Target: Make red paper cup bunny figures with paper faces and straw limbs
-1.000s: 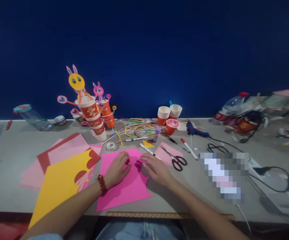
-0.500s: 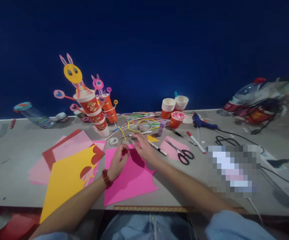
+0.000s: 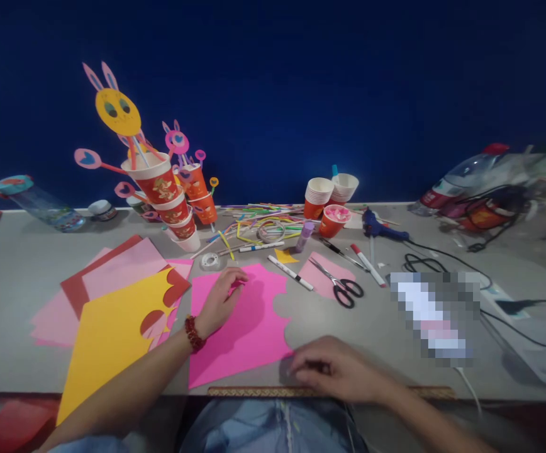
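Note:
A bright pink sheet of paper with scalloped cut-outs along its right edge lies before me. Over its upper left part rests my left hand, a red bead bracelet on the wrist; its fingers are loosely bent, the thumb apart from them, and no object shows in it. My right hand is by the sheet's lower right corner, above the table's front edge. Its fingers curl loosely and I see nothing held. Beneath it runs a wooden ruler. Scissors with black handles lie on light pink paper.
Yellow paper and more coloured sheets lie left. Decorated cup figures stand behind them. Straws, a glue stick, a marker and paper cups are farther back. A blue glue gun and cables lie right.
My right hand has moved from the pink sheet's top edge down and right to the table's front edge. My left hand stays over the sheet, its fingers looser. The view has shifted slightly.

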`<state>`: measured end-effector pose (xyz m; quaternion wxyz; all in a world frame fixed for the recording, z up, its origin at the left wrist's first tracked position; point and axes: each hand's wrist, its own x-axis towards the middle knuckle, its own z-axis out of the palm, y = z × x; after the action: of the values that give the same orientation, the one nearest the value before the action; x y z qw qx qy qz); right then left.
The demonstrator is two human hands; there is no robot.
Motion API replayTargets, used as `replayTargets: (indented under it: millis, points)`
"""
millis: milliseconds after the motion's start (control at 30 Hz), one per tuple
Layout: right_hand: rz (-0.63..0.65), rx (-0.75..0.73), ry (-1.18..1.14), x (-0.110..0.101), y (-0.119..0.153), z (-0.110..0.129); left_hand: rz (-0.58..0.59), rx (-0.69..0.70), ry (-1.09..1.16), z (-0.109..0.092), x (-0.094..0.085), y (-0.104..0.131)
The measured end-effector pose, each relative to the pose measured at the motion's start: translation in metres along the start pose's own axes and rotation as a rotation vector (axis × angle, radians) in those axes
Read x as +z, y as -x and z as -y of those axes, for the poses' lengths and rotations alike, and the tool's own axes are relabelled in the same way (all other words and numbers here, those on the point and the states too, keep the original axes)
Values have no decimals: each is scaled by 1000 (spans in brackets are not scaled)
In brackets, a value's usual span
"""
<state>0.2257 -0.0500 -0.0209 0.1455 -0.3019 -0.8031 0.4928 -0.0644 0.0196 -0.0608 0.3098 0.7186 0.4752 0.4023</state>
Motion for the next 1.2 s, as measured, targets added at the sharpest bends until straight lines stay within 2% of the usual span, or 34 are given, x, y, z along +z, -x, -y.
replayTargets:
  millis: [67, 133, 233, 300, 367, 400, 567, 633, 733, 867, 933, 1000, 1100, 1200]
  points:
    - [-167, 59, 67, -8, -5, 2, 59, 47, -105, -2, 1, 0]
    - [-216, -17, 95, -8, -15, 4, 102, 80, -186, -4, 2, 1]
    - [-71, -251, 75, 3, -22, 5, 120, 116, -272, -4, 3, 2]
    - [37, -328, 42, 12, -20, 3, 138, 140, -329, -3, 3, 3]
    - [51, -304, 54, 14, -17, -1, 167, 167, -394, -3, 3, 4]
    - [13, -267, 90, 11, -16, -4, 182, 180, -425, -3, 3, 4]
    - [-430, -134, 541, -23, -35, -20, 227, 233, -545, -8, 7, 7]
    - [-526, -83, 724, -37, -49, -29, 262, 258, -578, -12, 8, 9]
    - [-540, -1, 895, -48, -66, -45, 321, 293, -611, -18, 8, 14]
    - [-528, 29, 941, -46, -72, -60, 368, 309, -591, -24, 2, 13]
    - [-529, 48, 945, -44, -71, -63, 357, 311, -541, -28, -2, 3]
    - [-522, 61, 932, -44, -70, -63, 300, 318, -511, -31, -6, -18]
    - [-526, 61, 881, -46, -69, -61, 227, 354, -584, -33, -7, -65]
    - [-535, 32, 841, -48, -68, -60, 187, 348, -634, -28, 3, -114]
